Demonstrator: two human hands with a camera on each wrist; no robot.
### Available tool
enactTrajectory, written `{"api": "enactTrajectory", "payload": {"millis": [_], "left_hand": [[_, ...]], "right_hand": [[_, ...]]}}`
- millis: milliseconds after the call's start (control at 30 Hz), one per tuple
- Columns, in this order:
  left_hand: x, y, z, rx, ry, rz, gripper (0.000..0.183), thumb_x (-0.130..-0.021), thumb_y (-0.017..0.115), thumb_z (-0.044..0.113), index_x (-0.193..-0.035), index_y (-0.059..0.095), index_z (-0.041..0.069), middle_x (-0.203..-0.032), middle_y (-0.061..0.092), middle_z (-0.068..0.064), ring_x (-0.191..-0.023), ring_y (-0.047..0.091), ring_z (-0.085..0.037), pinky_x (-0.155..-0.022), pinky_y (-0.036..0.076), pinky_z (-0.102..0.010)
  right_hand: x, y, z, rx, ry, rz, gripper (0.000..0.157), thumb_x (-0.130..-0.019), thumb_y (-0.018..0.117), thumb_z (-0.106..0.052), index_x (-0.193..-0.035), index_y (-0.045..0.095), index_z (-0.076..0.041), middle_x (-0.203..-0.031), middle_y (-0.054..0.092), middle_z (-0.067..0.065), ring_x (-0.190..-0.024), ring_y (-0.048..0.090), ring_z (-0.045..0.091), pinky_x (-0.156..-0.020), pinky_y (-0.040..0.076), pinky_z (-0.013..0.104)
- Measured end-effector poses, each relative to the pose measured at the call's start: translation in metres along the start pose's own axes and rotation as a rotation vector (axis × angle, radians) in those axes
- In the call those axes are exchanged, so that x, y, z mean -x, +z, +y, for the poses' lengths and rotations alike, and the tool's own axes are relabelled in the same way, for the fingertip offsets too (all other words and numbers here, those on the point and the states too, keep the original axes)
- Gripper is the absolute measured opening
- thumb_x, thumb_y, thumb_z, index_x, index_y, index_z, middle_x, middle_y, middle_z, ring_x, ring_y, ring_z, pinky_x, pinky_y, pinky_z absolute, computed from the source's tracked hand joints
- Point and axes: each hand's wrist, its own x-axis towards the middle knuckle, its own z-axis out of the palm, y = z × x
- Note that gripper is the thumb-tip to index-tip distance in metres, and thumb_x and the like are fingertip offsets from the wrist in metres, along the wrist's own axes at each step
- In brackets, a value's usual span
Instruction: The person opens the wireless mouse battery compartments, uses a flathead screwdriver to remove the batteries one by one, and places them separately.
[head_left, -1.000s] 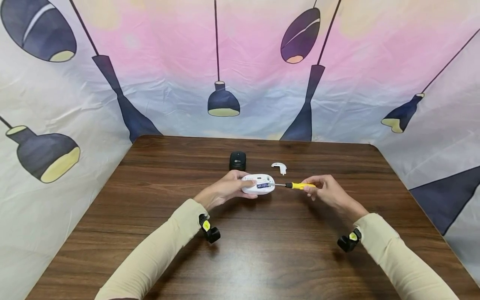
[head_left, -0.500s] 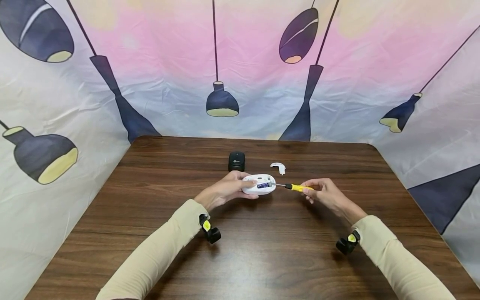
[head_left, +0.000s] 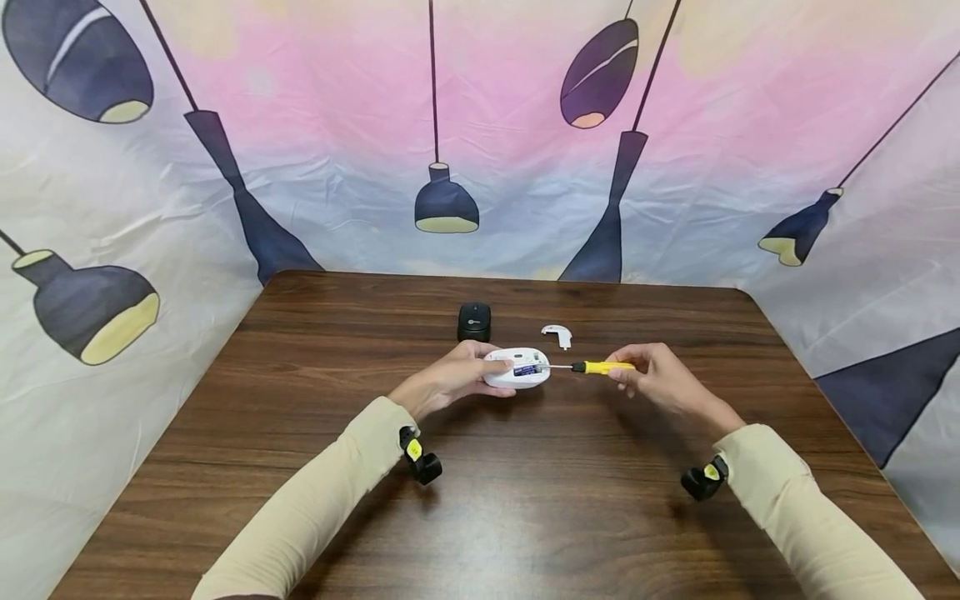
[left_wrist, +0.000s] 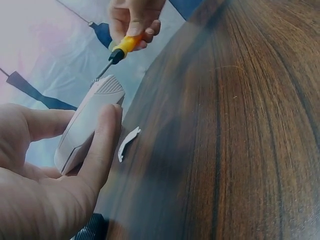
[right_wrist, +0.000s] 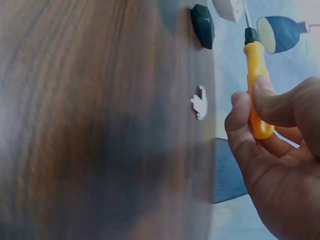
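My left hand (head_left: pixel 450 377) grips a white computer mouse (head_left: pixel 498 379), its underside turned up toward the head camera. A dark blue battery (head_left: pixel 527 370) lies in the mouse's uncovered compartment, with my thumb beside it. In my right hand (head_left: pixel 660 379) the fingers and thumb pinch the handle of a yellow screwdriver (head_left: pixel 600 367) with a black collar. Its metal shaft points left, and the tip meets the right end of the compartment near the battery. In the left wrist view the shaft reaches the ribbed end of the white mouse (left_wrist: pixel 92 120).
A black mouse (head_left: pixel 474 322) stands on the brown wooden table (head_left: pixel 480 500) just behind my left hand. To its right lies a small curved white cover (head_left: pixel 558 335). A cloth backdrop printed with lamps (head_left: pixel 446 200) hangs behind the table's far edge.
The screwdriver handle dipped slightly half a second ago and is now raised level again, with my right hand moved a little up and right. My left hand and the white mouse stay nearly still.
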Motion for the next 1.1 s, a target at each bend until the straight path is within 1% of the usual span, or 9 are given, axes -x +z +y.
{"api": "enactTrajectory", "payload": {"millis": [67,167,300,400,533,667,800,967,1100], "left_hand": [[0.001,0.0,0.0,-0.007,0.001,0.005,0.042,-0.102,0.054,-0.003,-0.138,0.042,-0.019,-0.13,0.054,-0.03,-0.098,0.066,-0.026,-0.087,0.061,-0.036],[0.001,0.0,0.001,-0.009,0.005,0.012,0.041,-0.101,0.054,-0.004,-0.138,0.042,-0.019,-0.128,0.055,-0.029,-0.097,0.067,-0.025,-0.087,0.061,-0.036],[0.001,0.0,0.001,-0.006,0.019,0.013,0.041,-0.101,0.054,-0.003,-0.138,0.043,-0.018,-0.125,0.057,-0.028,-0.095,0.067,-0.024,-0.086,0.061,-0.036],[0.001,0.0,0.001,-0.007,0.025,0.014,0.04,-0.101,0.055,-0.003,-0.137,0.044,-0.018,-0.123,0.057,-0.027,-0.094,0.067,-0.024,-0.086,0.062,-0.036],[0.002,0.0,0.001,-0.011,0.018,0.023,0.041,-0.101,0.055,-0.003,-0.137,0.043,-0.017,-0.123,0.057,-0.027,-0.095,0.067,-0.025,-0.087,0.061,-0.037],[0.003,-0.002,0.0,-0.017,0.004,0.028,0.042,-0.102,0.055,-0.002,-0.139,0.042,-0.015,-0.127,0.056,-0.028,-0.098,0.067,-0.026,-0.09,0.06,-0.039],[0.005,-0.004,-0.002,-0.018,-0.004,0.025,0.043,-0.102,0.057,-0.001,-0.14,0.042,-0.012,-0.129,0.054,-0.027,-0.099,0.067,-0.026,-0.09,0.06,-0.039],[0.006,-0.006,-0.004,-0.002,0.005,0.022,0.042,-0.101,0.057,-0.002,-0.141,0.044,-0.009,-0.131,0.052,-0.026,-0.1,0.066,-0.028,-0.09,0.06,-0.039],[0.008,-0.007,-0.005,0.021,0.013,0.016,0.043,-0.101,0.058,-0.003,-0.141,0.044,-0.008,-0.133,0.051,-0.026,-0.102,0.065,-0.028,-0.091,0.06,-0.042]], "right_hand": [[0.001,-0.004,-0.005,0.056,-0.03,-0.001,0.012,-0.097,0.068,-0.003,-0.107,0.07,0.004,-0.084,0.067,0.02,-0.066,0.063,0.025,-0.057,0.058,0.038],[0.002,-0.007,-0.012,0.14,-0.066,0.009,0.01,-0.095,0.07,-0.003,-0.105,0.071,0.0,-0.087,0.069,0.017,-0.068,0.063,0.029,-0.055,0.056,0.033],[0.004,-0.009,-0.017,0.239,-0.095,0.06,0.009,-0.094,0.072,-0.004,-0.102,0.074,-0.004,-0.092,0.071,0.009,-0.07,0.058,0.024,-0.057,0.049,0.027],[0.007,-0.01,-0.019,0.272,-0.103,0.102,0.009,-0.094,0.072,-0.004,-0.102,0.075,-0.004,-0.093,0.071,0.008,-0.07,0.053,0.021,-0.057,0.046,0.027],[0.011,-0.012,-0.021,0.298,-0.111,0.156,0.01,-0.093,0.074,-0.005,-0.103,0.075,-0.003,-0.094,0.069,0.009,-0.071,0.052,0.02,-0.058,0.045,0.027],[0.015,-0.015,-0.018,0.335,-0.13,0.196,0.01,-0.091,0.076,-0.006,-0.101,0.076,-0.003,-0.085,0.059,0.007,-0.071,0.044,0.02,-0.058,0.037,0.027],[0.02,-0.019,-0.015,0.351,-0.107,0.21,0.011,-0.092,0.075,-0.007,-0.101,0.076,-0.001,-0.081,0.054,0.006,-0.069,0.041,0.021,-0.056,0.034,0.027],[0.025,-0.022,-0.008,0.349,-0.015,0.194,0.016,-0.094,0.073,-0.009,-0.105,0.072,0.004,-0.089,0.06,0.01,-0.07,0.047,0.022,-0.055,0.039,0.027],[0.028,-0.022,0.0,0.333,0.058,0.17,0.02,-0.096,0.071,-0.011,-0.107,0.07,0.005,-0.092,0.065,0.015,-0.071,0.052,0.022,-0.055,0.044,0.029]]}}
